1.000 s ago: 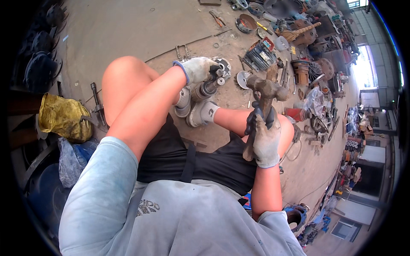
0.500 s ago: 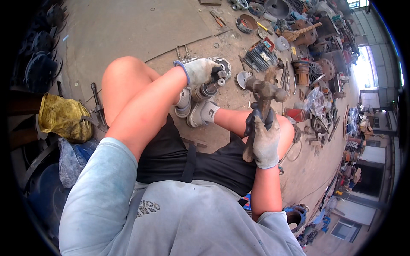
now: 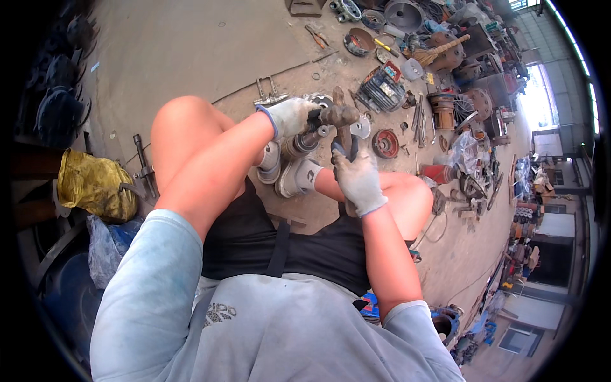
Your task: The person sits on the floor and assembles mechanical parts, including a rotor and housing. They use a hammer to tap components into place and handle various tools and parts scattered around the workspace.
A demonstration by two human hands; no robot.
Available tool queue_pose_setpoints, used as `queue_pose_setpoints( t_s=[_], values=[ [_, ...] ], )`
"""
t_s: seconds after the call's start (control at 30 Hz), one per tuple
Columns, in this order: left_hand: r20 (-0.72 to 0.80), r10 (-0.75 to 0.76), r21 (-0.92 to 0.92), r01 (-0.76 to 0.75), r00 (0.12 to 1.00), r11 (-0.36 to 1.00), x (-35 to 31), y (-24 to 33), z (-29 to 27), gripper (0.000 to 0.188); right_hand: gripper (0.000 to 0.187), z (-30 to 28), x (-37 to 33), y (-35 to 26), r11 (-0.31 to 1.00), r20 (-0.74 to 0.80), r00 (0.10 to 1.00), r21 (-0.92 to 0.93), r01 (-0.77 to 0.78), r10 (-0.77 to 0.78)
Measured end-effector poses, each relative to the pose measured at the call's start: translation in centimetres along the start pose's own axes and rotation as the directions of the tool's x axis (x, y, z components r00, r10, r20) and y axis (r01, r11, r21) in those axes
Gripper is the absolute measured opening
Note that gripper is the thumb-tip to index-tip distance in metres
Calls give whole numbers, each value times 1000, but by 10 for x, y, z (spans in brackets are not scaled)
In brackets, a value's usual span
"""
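My right hand (image 3: 358, 177), in a grey work glove with dark fingertips, is closed around the wooden handle of a hammer (image 3: 339, 116). The hammer's head is beside the fingers of my left hand (image 3: 289, 118); whether they touch, I cannot tell. That gloved hand is closed, its dark fingertips partly covered by the hammer head, so what it grips is hidden. Just below it, a stepped metal shaft (image 3: 301, 145) with a thicker round lower part is tilted between my shoes (image 3: 297, 177). A round metal flange (image 3: 318, 99) shows partly behind the left hand.
Beyond my hands lie a finned motor housing (image 3: 380, 89), a red round cover (image 3: 385, 144), a rusty pan (image 3: 359, 42) and pliers (image 3: 316, 36). A yellow sack (image 3: 95, 184) stands at left. Machine parts crowd the far right.
My right hand has swung the hammer left and down, from above my right knee to beside my left hand. The left hand has stayed nearly in place above the shaft.
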State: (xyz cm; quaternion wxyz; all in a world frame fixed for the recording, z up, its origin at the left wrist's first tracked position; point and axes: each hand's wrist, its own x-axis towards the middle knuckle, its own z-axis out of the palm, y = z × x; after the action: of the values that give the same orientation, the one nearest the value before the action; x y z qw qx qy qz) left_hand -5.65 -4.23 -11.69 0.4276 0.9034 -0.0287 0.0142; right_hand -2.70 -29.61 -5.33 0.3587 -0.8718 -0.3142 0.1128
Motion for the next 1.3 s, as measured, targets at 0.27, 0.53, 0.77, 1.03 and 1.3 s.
queue_pose_setpoints(
  t_s=[0.27,0.53,0.77,1.03,1.3],
  values=[
    [-4,-26,21,26,1000,999,-4,-13,4,44,31,-63,-1,-112,869,-196,976,463,176,-93],
    [58,-29,-5,30,998,1000,11,-10,8,50,44,-15,4,-18,932,173,983,-362,3,64],
    [-83,-52,-307,25,995,951,7,-13,5,45,23,-59,-59,-55,954,-77,979,253,-162,187],
    [-248,64,-286,-136,967,949,12,66,27,38,21,-89,-88,-58,888,-161,957,434,-152,242],
    [-186,-88,-92,71,979,993,4,46,55,33,26,-88,-101,-56,822,-188,941,553,-135,281]
  ],
)
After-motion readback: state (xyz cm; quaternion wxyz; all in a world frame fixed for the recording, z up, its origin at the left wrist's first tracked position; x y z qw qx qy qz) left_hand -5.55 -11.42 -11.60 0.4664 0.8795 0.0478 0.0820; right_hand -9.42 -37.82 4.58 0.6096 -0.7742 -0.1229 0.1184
